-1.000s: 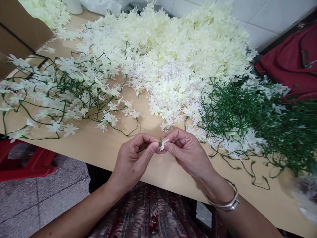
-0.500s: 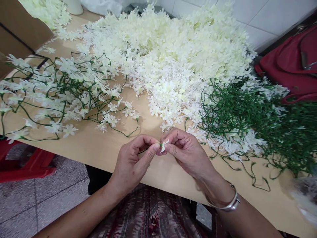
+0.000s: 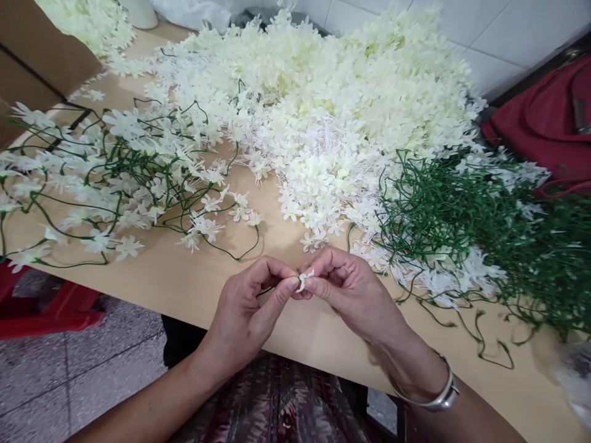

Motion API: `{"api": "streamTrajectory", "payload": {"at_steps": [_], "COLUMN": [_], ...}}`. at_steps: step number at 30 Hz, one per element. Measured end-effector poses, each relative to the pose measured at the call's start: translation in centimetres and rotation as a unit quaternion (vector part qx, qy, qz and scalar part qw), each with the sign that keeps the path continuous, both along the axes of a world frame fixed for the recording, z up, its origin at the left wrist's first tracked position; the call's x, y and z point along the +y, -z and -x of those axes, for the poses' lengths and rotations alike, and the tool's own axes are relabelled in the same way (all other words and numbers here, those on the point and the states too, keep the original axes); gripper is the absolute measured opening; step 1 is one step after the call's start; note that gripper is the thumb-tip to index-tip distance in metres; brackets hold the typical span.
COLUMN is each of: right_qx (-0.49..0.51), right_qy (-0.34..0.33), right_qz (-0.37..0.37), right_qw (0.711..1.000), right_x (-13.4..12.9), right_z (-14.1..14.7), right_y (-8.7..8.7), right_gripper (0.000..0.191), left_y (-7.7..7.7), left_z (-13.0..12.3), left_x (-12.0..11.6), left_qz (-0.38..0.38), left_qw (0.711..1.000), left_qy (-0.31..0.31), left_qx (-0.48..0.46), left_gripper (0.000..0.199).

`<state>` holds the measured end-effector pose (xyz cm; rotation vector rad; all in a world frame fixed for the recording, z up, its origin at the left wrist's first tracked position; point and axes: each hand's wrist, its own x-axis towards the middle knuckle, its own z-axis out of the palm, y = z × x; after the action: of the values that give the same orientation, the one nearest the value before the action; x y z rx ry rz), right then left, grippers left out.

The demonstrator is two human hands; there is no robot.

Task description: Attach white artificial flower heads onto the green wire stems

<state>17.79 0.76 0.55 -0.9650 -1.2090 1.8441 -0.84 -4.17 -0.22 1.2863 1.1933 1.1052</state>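
Just above the table's front edge, both hands meet at a small white artificial flower. My right hand pinches the flower between thumb and forefinger. Thumb and forefinger of my left hand are closed on a thin green plastic stem, of which only a short dark piece shows behind the thumb. The petals press close against the left fingertips, and the joint between flower and stem is hidden there.
Loose white flowers are heaped at the back. Stems with flowers on them lie tangled on the left. Bare green stems are piled on the right beside a red bag. A red stool stands below the table's left edge.
The flower has come closer against my left fingertips, covering the green stem tip seen between the hands before. The view has shifted slightly.
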Motion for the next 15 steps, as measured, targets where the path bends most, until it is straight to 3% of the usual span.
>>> {"api": "streamTrajectory", "payload": {"at_steps": [9, 15], "right_qx": [-0.011, 0.0], "right_qy": [0.002, 0.029], "right_qz": [-0.028, -0.079], "right_qw": [1.0, 0.996], "right_x": [0.46, 0.48], "right_z": [0.23, -0.5], "right_y": [0.34, 0.58], "right_gripper": [0.021, 0.022], "left_y": [0.33, -0.41], "left_z": [-0.35, -0.88], "left_x": [0.41, 0.31], "left_qz": [-0.009, 0.01], "left_qw": [1.0, 0.997], "left_qy": [-0.02, -0.067], "left_qx": [-0.013, -0.046], "left_gripper": [0.015, 0.018]}}
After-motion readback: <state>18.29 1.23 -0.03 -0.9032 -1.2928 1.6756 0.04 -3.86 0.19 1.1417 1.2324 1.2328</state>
